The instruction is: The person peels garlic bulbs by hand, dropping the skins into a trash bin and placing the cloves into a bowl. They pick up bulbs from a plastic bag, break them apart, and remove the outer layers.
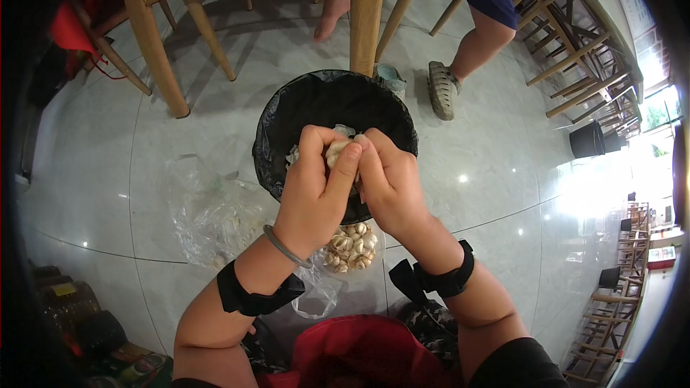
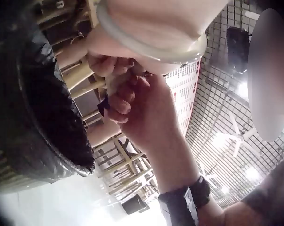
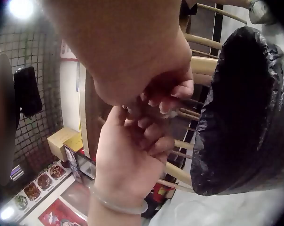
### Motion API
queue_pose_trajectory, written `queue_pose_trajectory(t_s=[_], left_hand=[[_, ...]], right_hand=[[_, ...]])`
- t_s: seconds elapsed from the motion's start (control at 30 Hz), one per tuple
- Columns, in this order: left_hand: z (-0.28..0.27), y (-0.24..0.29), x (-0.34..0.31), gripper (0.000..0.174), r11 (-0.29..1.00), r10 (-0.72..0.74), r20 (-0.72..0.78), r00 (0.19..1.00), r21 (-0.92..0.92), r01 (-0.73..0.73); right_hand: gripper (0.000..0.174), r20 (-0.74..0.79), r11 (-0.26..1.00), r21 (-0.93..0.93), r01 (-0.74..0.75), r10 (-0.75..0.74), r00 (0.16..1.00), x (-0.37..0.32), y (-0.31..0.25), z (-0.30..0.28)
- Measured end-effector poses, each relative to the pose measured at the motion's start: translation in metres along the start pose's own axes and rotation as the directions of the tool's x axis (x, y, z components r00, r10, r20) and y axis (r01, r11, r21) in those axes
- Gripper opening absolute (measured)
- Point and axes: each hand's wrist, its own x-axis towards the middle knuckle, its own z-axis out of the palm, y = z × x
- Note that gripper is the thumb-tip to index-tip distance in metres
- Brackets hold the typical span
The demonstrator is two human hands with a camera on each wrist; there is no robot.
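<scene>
Over a bin lined with a black bag [image 1: 273, 115], both hands meet at a pale garlic bulb [image 1: 336, 151]. The left hand [image 1: 313, 183] grips the bulb between its thumb and curled fingers. From the other side the right hand [image 1: 394, 185] pinches at the bulb's edge with thumb and forefinger. Pale papery skins [image 1: 345, 130] show inside the bin behind the fingers. Below the bin, a heap of garlic bulbs [image 1: 351, 248] lies in a clear plastic bag. Fingers mostly hide the held bulb in both wrist views.
A crumpled clear plastic bag [image 1: 215, 215] lies on the tiled floor to the left. Beyond the bin stand a wooden chair [image 1: 154, 36] and another person's leg in a clog [image 1: 442, 90]. Bottles [image 1: 68, 309] stand at lower left, stacked chairs [image 1: 575, 43] at right.
</scene>
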Motion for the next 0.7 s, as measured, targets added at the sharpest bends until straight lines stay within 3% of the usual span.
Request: queue_pose_trajectory(t_s=[0.13, 0.27, 0.37, 0.47, 0.53, 0.57, 0.6, 0.67, 0.7], left_hand=[[0.004, 0.011, -0.005, 0.021, 1.000, -0.021, -0.053, 0.998, 0.004, 0.022], [0.002, 0.013, -0.007, 0.018, 0.994, -0.086, -0.054, 0.995, -0.076, 0.082], [0.011, 0.007, -0.010, 0.016, 0.995, 0.047, -0.128, 0.991, -0.077, -0.057], [0.016, 0.004, -0.012, 0.020, 0.993, 0.043, -0.223, 0.974, -0.094, -0.066], [0.020, 0.006, -0.012, 0.024, 0.958, -0.171, -0.269, 0.948, -0.269, 0.097], [0.021, 0.008, -0.012, 0.026, 0.919, -0.278, -0.276, 0.920, -0.356, 0.171], [0.016, 0.008, -0.009, 0.027, 0.777, -0.404, -0.133, 0.905, -0.572, 0.262], [-0.001, 0.008, -0.001, 0.028, 0.339, -0.520, 0.214, 0.827, -0.837, 0.430], [-0.004, 0.009, 0.003, 0.028, 0.304, -0.544, 0.223, 0.809, -0.846, 0.438]], right_hand=[[0.026, 0.014, 0.999, 0.048, 0.017, -0.017, 1.000, -0.003, -0.002, 0.002], [0.027, -0.102, 0.994, -0.031, 0.109, -0.111, 0.988, -0.007, -0.003, 0.012], [0.026, -0.213, 0.988, -0.033, 0.152, -0.155, 0.965, -0.014, 0.000, 0.019], [0.024, -0.281, 0.986, -0.033, 0.161, -0.164, 0.946, -0.015, 0.000, 0.025], [0.023, -0.303, 0.977, -0.079, 0.197, -0.212, 0.929, -0.012, 0.004, 0.028], [0.026, -0.309, 0.982, -0.003, 0.186, -0.178, 0.934, -0.013, 0.006, 0.028], [0.029, -0.312, 0.982, 0.073, 0.175, -0.145, 0.939, -0.014, 0.008, 0.029], [0.029, -0.281, 0.978, 0.167, 0.123, -0.073, 0.957, -0.012, 0.010, 0.028], [0.027, -0.248, 0.980, 0.182, 0.083, -0.036, 0.968, -0.007, 0.011, 0.021]])
